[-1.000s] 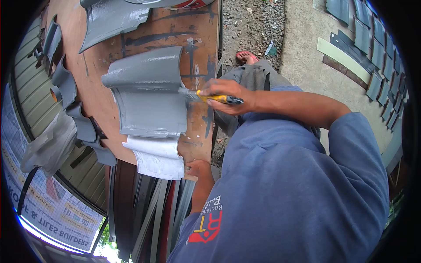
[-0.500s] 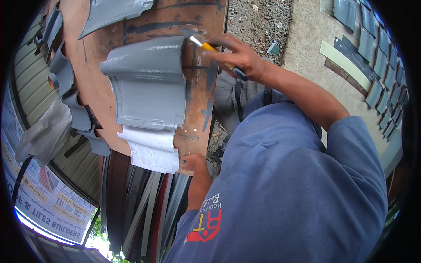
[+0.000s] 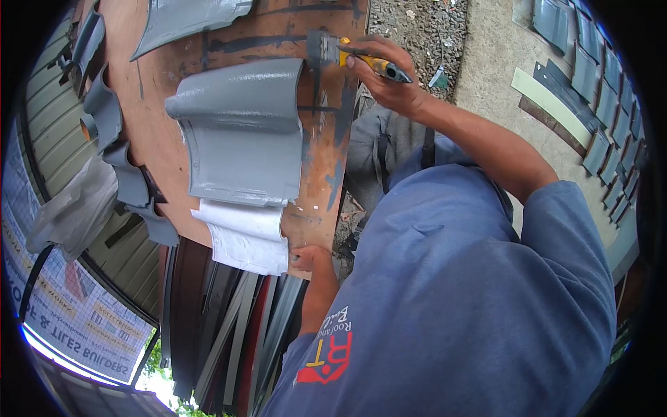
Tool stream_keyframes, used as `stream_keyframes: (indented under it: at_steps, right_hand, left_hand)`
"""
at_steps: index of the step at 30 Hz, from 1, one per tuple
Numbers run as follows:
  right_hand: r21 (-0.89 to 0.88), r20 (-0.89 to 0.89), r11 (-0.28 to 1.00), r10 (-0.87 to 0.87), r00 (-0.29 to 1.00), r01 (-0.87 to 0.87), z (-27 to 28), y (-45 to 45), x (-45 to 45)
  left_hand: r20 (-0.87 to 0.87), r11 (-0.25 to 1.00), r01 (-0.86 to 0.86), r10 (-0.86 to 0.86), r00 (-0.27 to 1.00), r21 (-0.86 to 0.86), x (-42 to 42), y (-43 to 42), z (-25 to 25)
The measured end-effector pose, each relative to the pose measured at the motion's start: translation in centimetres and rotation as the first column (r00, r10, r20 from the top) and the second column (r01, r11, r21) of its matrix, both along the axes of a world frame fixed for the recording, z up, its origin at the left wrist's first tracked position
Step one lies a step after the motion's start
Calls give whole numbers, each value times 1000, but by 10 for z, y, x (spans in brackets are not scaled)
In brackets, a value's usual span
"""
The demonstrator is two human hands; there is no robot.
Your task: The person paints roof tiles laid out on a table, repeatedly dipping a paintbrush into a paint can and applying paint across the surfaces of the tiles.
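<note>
My right hand (image 3: 385, 69) is closed around the yellow handle of a paintbrush (image 3: 379, 66). The brush's bristle end lies against a dark grey paint streak on the brown board (image 3: 243, 21). Beside it is a curved roof tile (image 3: 243, 146) coated in wet, glossy grey. A white tile (image 3: 250, 240), unpainted or chalky in look, sits just below the grey one, partly under its lower edge. My left hand (image 3: 304, 258) is curled at the board's edge, close to the white tile's right corner; what its fingers grip is hidden.
Another grey tile (image 3: 187, 21) lies at the board's top. Several curved tiles (image 3: 125, 174) line its left side. Long metal strips (image 3: 236, 326) stand below the board. Gravel (image 3: 417, 42) and a concrete floor (image 3: 486, 76) with rows of tile samples (image 3: 590, 83) are to the right.
My right hand has moved up and slightly right with the paintbrush, from near the grey tile's upper right edge to the board streak. My left hand has stayed almost in place.
</note>
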State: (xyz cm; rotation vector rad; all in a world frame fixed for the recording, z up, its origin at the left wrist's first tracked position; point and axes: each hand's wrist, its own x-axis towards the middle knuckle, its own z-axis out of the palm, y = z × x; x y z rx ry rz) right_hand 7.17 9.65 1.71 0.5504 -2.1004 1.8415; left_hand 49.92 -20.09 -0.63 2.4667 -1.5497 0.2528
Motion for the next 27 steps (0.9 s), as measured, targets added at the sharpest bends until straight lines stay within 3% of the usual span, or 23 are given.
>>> stream_keyframes:
  at_steps: [1, 2, 3, 5, 7, 8, 11, 13, 15, 16, 18, 21, 27]
  right_hand:
    - [1, -1, 1000, -7, 1000, 7, 7, -3, 7]
    - [-182, 378, 983, 59, 924, 11, 14, -10, 20]
    - [-344, 679, 935, 185, 710, 86, 18, -16, 28]
    - [-374, 660, 922, 185, 728, 104, 16, -25, 44]
    - [-483, 692, 875, 397, 603, -22, 35, -29, 66]
    - [-342, 596, 930, 326, 734, -136, 22, -31, 79]
    - [-419, 600, 891, 415, 684, -173, 26, -21, 93]
    - [-433, 628, 895, 383, 677, -106, 26, -26, 95]
    - [-305, 436, 950, 205, 876, -71, 26, -32, 97]
    - [-304, 439, 950, 203, 875, -68, 25, -37, 102]
    - [-346, 255, 914, 307, 917, -210, 24, -49, 120]
    - [-228, 310, 931, 348, 885, -286, 24, -63, 144]
    - [-382, 274, 785, 600, 752, -487, 7, -58, 143]
  left_hand:
    - [-1, 1000, 7, -7, 1000, 1, -5, 0, 0]
    - [-2, 1000, -15, 15, 1000, 0, -6, 1, 2]
    - [-4, 999, -38, 38, 999, -2, -7, 3, 4]
    - [-18, 999, -39, 39, 999, 7, -7, 3, 4]
    - [-31, 999, -40, 41, 999, 10, -4, -1, 1]
    - [10, 999, -43, 43, 999, 16, 0, -4, -2]
    - [20, 999, -40, 40, 999, 12, 1, -4, -2]
    - [-5, 999, -36, 36, 999, -7, -1, -2, 0]
    - [-1, 999, -39, 39, 999, -5, 0, -4, 1]
    - [-1, 999, -36, 36, 999, -4, 1, -4, 1]
    - [5, 1000, -25, 25, 1000, -2, 1, -4, -1]
    - [13, 1000, -12, 12, 1000, 2, 4, -6, -3]
    - [9, 1000, 17, -17, 1000, 4, 9, -10, -7]
